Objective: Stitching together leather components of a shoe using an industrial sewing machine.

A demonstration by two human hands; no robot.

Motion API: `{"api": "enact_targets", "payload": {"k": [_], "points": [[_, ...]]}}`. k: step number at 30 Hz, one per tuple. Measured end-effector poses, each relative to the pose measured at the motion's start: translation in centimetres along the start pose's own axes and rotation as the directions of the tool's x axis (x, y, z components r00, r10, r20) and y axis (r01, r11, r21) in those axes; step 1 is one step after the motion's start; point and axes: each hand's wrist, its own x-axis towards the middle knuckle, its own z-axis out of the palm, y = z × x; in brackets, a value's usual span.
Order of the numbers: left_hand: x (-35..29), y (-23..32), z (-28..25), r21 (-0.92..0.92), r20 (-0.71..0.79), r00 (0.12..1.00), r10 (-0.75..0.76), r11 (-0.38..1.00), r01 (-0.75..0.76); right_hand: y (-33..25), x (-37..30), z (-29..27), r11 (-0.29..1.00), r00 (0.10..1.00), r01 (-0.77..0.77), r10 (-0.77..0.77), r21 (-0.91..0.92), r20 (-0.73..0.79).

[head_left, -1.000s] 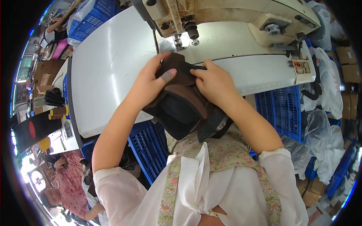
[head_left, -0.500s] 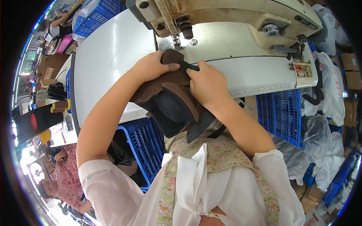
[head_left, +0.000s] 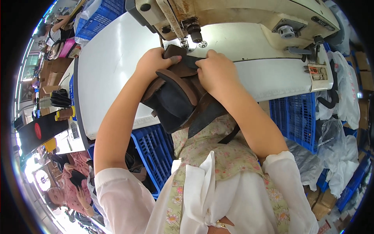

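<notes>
My left hand [head_left: 152, 64] pinches the upper left edge of a stitched brown leather piece [head_left: 180, 82] with a black lining, its thumb lying on top. The right hand [head_left: 219, 72] grips a dark flap of the same piece, fingers curled over its edge. The piece's far end rests on the white table just in front of the needle and presser foot [head_left: 184, 43] of a sewing machine [head_left: 233, 17]. Its near part hangs over the table's front edge toward my lap, with curved brown panels and a long dark tail showing.
Below the table stand a blue crate [head_left: 154, 156] on the left and another blue crate [head_left: 292, 119] on the right. Plastic bags [head_left: 343, 89] lie at the far right. Thread spools [head_left: 64, 113] sit on a side table, and a co-worker in pink [head_left: 76, 183] handles a dark piece.
Both hands have shifted the leather piece slightly, its far end turning near the presser foot. The right hand has moved a little outward, spreading the dark flap. The co-worker's hands have moved too.
</notes>
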Motion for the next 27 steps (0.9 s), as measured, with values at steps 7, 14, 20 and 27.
{"api": "enact_targets", "payload": {"k": [7,14,20,27], "points": [[0.5,-0.3,0.1,-0.033,-0.034,0.999,-0.016,0.999,0.015,0.7,0.7,-0.6,0.999,0.997,-0.04,0.04,0.002,0.061],[0.8,-0.4,-0.1,-0.02,0.008,1.0,-0.022,1.0,0.022,1.4,2.1,-1.3,0.996,0.987,0.078,-0.084,0.047,0.135],[0.4,-0.4,-0.3,0.031,-0.034,0.996,0.087,0.996,-0.086,0.6,4.5,-2.0,0.999,0.897,-0.034,0.023,0.016,0.441],[-0.3,0.4,-0.1,-0.052,-0.055,0.998,0.013,0.999,-0.016,3.5,4.8,-0.6,0.993,0.943,0.008,-0.047,0.121,0.329]]}}
